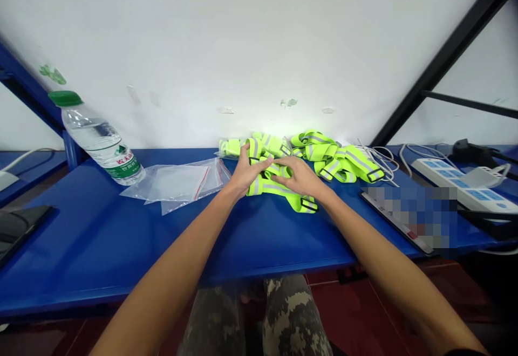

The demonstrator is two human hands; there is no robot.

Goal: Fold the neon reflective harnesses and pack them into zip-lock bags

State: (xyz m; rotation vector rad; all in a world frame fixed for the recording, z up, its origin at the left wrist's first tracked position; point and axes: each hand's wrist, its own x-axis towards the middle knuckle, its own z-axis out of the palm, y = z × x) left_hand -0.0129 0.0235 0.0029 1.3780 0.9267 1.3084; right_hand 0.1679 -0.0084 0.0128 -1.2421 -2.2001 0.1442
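My left hand (246, 173) grips a neon-yellow reflective strap (279, 187) with grey stripes, thumb stretched across it. From the other side my right hand (300, 176) is closed on the same strap, its fingertips close to the left thumb. One end of the strap, with a black buckle (309, 205), lies on the blue table below the right hand. Behind my hands are more folded yellow straps, some seemingly in a clear bag (232, 148). A loose heap of yellow straps (343, 159) with black buckles sits to the right.
Clear zip bags (178, 183) lie left of my hands, beside a water bottle (103, 143) with a green cap. On the blue table's (259, 248) right are a blurred-out flat device (399, 221), white cables (382, 162) and a power strip (465, 186). A dark device (22, 229) lies far left.
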